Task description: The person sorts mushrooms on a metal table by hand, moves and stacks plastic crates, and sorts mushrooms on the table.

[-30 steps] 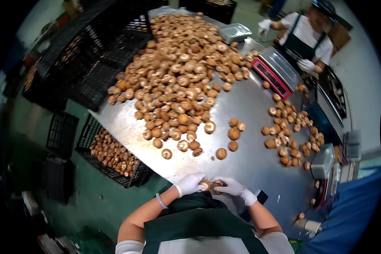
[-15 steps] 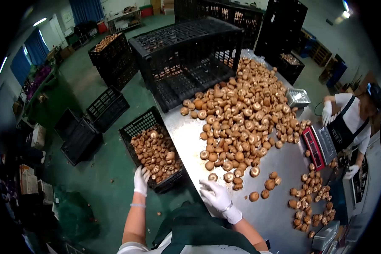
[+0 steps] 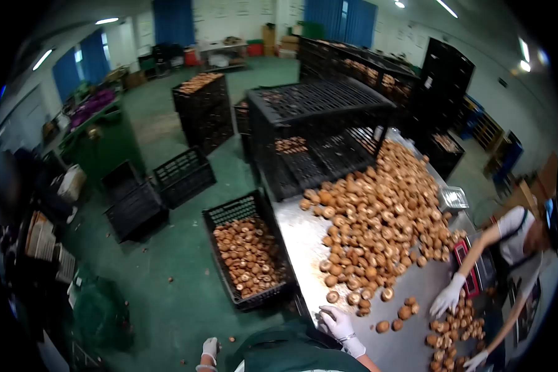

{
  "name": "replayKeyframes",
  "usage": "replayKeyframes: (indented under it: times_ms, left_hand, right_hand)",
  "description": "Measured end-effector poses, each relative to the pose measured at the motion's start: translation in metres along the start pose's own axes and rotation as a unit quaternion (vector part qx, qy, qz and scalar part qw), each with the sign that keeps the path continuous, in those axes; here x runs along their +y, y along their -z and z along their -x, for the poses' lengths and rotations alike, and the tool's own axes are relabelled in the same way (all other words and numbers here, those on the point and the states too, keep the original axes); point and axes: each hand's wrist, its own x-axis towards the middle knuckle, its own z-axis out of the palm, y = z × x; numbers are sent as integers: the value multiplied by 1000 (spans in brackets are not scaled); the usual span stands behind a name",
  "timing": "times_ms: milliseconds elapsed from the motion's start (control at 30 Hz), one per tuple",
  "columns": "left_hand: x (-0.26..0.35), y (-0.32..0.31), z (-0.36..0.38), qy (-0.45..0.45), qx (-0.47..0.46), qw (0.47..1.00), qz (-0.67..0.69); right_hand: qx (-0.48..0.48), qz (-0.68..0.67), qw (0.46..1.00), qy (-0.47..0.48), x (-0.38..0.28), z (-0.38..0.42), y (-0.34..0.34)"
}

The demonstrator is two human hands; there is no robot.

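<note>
My left hand (image 3: 210, 349), in a white glove, hangs over the green floor below the black crate; its fingers look curled and small, and I cannot make out anything in them. My right hand (image 3: 337, 323), gloved in white, rests at the near edge of the metal table (image 3: 301, 239) with its fingers apart and nothing held. Beyond it spreads a large heap of brown mushrooms (image 3: 378, 217). A black crate (image 3: 234, 212) of mushrooms stands left of the table.
A co-worker's gloved hand (image 3: 447, 297) reaches over smaller mushroom piles near a red scale (image 3: 467, 266). An empty black crate (image 3: 266, 142) lies on its side on the table. More crates (image 3: 136, 211) and a green bin (image 3: 102, 139) stand left.
My left hand has left the mushroom crate's rim and moved down. My view has tilted up. The co-worker has leaned in, reaching toward the small mushroom piles.
</note>
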Motion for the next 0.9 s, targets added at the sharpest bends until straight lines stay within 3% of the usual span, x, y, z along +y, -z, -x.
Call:
replayKeyframes:
  times_ms: [100,167,300,367,433,567,700,767,800,900]
  left_hand:
    - [32,-4,1,-68,11,998,10]
    - [47,-13,6,-124,5,990,59]
    - [37,-16,38,-136,28,986,92]
    - [4,-9,45,-83,55,991,93]
    - [-41,14,40,-6,35,999,35]
    - [-56,45,75,77,147,986,8]
    - [-66,67,39,-10,198,969,149]
    - [-34,62,43,-43,222,960,167]
    - [-17,60,45,-41,227,960,159]
    - [25,57,43,-63,213,970,96]
  right_hand:
    - [-38,58,985,160,-27,-32,-20]
    - [-75,51,982,163,-43,-48,-32]
    - [-127,27,981,147,-39,-74,-44]
    - [-114,-13,982,150,-36,-86,-43]
    - [-86,35,978,187,-20,-109,-32]
    - [-72,-82,989,98,-42,-159,-4]
    - [-33,-178,976,119,-65,-250,10]
    - [-99,-261,952,127,-86,-296,11]
    - [-25,-300,947,115,-120,-304,5]
    - [116,-491,845,179,-190,-352,23]
